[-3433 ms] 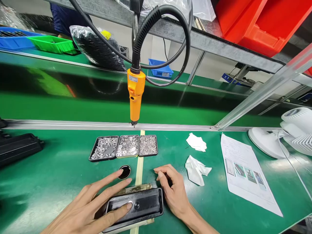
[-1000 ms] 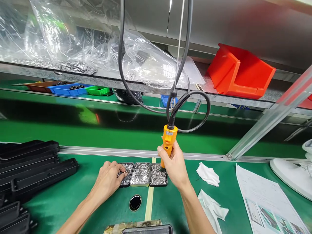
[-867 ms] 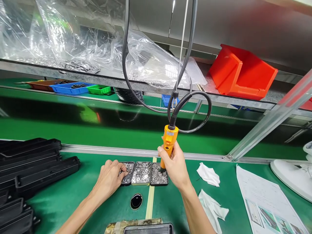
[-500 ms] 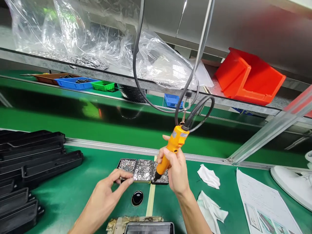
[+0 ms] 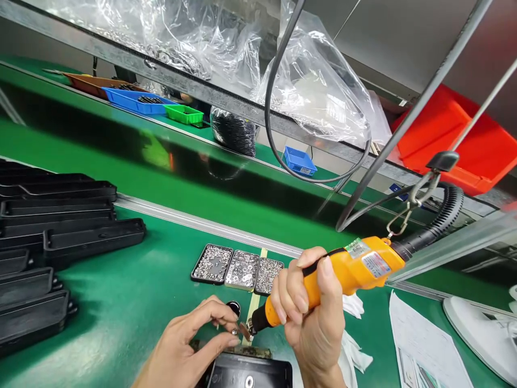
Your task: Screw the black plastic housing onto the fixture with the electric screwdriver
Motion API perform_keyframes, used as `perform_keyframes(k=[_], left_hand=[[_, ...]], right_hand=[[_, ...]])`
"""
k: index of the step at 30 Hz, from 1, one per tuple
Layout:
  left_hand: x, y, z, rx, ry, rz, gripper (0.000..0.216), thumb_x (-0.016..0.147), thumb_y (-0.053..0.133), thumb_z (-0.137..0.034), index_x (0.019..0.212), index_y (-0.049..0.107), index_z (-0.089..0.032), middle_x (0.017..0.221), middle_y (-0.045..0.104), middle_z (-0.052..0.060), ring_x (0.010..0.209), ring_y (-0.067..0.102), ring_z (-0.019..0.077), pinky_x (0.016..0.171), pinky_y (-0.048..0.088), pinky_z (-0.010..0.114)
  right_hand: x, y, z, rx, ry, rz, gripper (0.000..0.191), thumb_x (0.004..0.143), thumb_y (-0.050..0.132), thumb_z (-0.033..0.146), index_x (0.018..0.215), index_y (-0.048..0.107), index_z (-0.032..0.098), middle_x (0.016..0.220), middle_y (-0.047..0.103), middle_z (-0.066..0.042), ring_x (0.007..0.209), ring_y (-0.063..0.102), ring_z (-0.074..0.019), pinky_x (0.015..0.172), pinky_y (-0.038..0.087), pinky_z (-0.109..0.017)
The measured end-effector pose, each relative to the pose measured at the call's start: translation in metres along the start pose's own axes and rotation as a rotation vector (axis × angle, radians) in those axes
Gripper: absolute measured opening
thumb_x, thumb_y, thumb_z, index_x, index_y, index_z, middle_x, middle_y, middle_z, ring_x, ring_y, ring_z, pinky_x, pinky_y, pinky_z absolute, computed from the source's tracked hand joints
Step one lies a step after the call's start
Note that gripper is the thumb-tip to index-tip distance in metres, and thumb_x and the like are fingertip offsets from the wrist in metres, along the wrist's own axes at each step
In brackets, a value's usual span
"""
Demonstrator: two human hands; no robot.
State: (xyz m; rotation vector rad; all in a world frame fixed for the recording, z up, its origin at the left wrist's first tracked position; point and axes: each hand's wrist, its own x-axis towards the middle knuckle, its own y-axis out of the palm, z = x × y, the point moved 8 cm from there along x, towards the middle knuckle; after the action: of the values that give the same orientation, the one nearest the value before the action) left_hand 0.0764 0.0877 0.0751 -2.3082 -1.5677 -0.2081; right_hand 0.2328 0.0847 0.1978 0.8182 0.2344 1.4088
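My right hand [image 5: 311,307] wraps round an orange electric screwdriver [image 5: 351,264], which tilts down to the left. Its black nose [image 5: 260,320] and tip end close to the fingers of my left hand [image 5: 202,334]. Thumb and forefinger of that hand pinch a small shiny metal part [image 5: 234,332], too small to name surely. Below them, at the bottom edge, lies a black plastic housing [image 5: 278,372] with a small washer [image 5: 249,381] inside. A worn block [image 5: 254,351] shows behind the housing. A round black disc [image 5: 234,308] is partly hidden by my left fingers.
Small trays of screws [image 5: 212,264], washers [image 5: 241,269] and tiny metal parts [image 5: 269,275] stand behind my hands. Black plastic housings [image 5: 92,237] are stacked at left. White cloths [image 5: 357,353] and a printed sheet [image 5: 416,334] lie at right. The screwdriver hangs from a hook and cable [image 5: 416,199].
The screwdriver has come from above the trays down towards the housing and tilted over further. My left hand has left the trays and moved nearer, beside the screwdriver's tip. The camera view has tilted.
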Motion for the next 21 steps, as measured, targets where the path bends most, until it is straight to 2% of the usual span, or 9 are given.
perform_keyframes(k=[5,10,16,21], left_hand=[[0.001,0.001,-0.009,-0.017,0.036,0.006,0.004,0.096,0.07,-0.024,0.096,0.07,-0.028,0.085,0.07,-0.008,0.079,0.067,0.0074,0.075,0.051,0.013],[-0.001,0.002,-0.005,0.018,0.03,0.009,0.003,0.097,0.067,-0.024,0.097,0.069,-0.026,0.084,0.068,-0.006,0.077,0.067,0.0078,0.074,0.052,0.014],[-0.009,0.004,0.003,0.127,0.033,0.032,0.006,0.104,0.058,-0.023,0.103,0.063,-0.027,0.092,0.066,-0.007,0.085,0.067,0.007,0.078,0.05,0.016],[-0.013,0.003,0.004,0.175,0.061,-0.005,0.016,0.104,0.06,-0.02,0.114,0.059,-0.032,0.093,0.071,-0.015,0.087,0.069,0.0033,0.099,0.045,0.015]], right_hand=[[-0.004,0.005,-0.007,-0.002,0.021,0.032,0.024,0.106,0.062,0.045,0.095,0.064,0.024,0.054,0.032,0.009,0.041,0.023,-0.0028,0.044,0.042,-0.012],[-0.005,0.008,-0.013,-0.014,0.048,0.072,0.024,0.106,0.062,0.045,0.097,0.064,0.024,0.055,0.034,0.009,0.042,0.025,-0.0028,0.045,0.043,-0.012],[-0.011,0.019,-0.014,-0.115,-0.03,0.143,0.018,0.11,0.054,0.036,0.101,0.063,0.024,0.055,0.035,0.009,0.043,0.028,-0.0031,0.047,0.04,-0.012],[-0.014,0.021,-0.018,-0.124,-0.034,0.16,0.017,0.11,0.053,0.036,0.103,0.063,0.024,0.056,0.034,0.009,0.044,0.028,-0.003,0.048,0.041,-0.012]])
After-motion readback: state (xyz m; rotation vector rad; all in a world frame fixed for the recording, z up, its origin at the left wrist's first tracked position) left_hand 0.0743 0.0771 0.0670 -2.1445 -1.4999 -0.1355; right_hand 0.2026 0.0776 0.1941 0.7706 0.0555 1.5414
